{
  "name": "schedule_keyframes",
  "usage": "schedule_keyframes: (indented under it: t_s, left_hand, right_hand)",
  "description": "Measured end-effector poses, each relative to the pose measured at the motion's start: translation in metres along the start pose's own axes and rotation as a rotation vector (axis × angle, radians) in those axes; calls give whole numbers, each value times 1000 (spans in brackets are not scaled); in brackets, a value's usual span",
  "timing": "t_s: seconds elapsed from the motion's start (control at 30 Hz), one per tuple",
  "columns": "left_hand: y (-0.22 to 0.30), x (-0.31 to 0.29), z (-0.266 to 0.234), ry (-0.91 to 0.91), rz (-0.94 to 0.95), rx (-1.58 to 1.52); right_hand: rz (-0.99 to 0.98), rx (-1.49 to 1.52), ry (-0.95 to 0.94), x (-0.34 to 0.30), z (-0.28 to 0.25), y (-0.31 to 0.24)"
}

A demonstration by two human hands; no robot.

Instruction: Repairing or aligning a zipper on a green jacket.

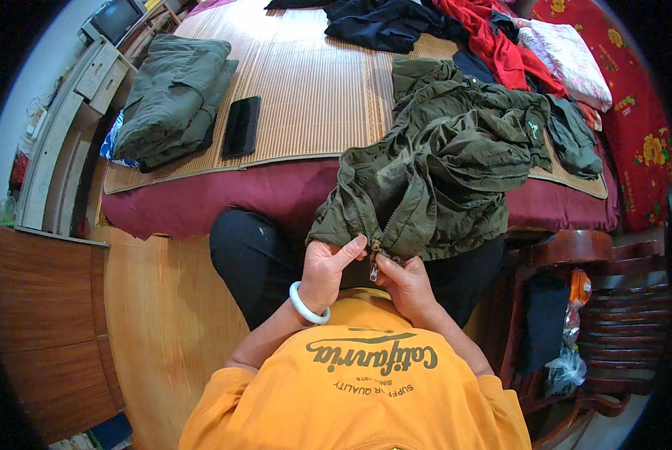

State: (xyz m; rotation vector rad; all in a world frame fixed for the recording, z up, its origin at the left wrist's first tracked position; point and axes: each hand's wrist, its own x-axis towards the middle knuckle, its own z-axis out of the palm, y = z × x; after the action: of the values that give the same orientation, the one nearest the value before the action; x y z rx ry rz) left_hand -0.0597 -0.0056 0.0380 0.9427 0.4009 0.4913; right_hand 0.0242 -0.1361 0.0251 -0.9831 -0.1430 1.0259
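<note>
An olive-green jacket (456, 150) lies crumpled over the bed's near edge and across my lap, its front zipper (375, 251) toward me. The two zipper sides run up from the bottom end in a V, apart from each other. My left hand (327, 271), with a pale bangle (307, 304) at the wrist, pinches the jacket's edge just left of the zipper end, thumb on top. At the right side of the same end, my right hand (405, 285) grips with thumb and fingers by the metal pull. The fingertips under the cloth are hidden.
Folded grey-green clothes (175, 97) sit on the bed mat (306, 90) at the left, beside a black phone (241, 127). Dark clothes (388, 26), a red garment (493, 41) and a white patterned cloth (565, 64) lie farther back. A wooden chair (625, 315) stands right.
</note>
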Motion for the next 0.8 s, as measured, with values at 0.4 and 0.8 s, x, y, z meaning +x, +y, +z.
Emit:
schedule_keyframes:
  t_s: [0.4, 0.8]
  left_hand:
    - [-2, 0, -1, -100, -19, 27]
    - [12, 15, -32, 297, 140, -243]
  right_hand:
    - [-73, -90, 24, -4, -6, 5]
    - [-422, 160, 335, 2, -28, -7]
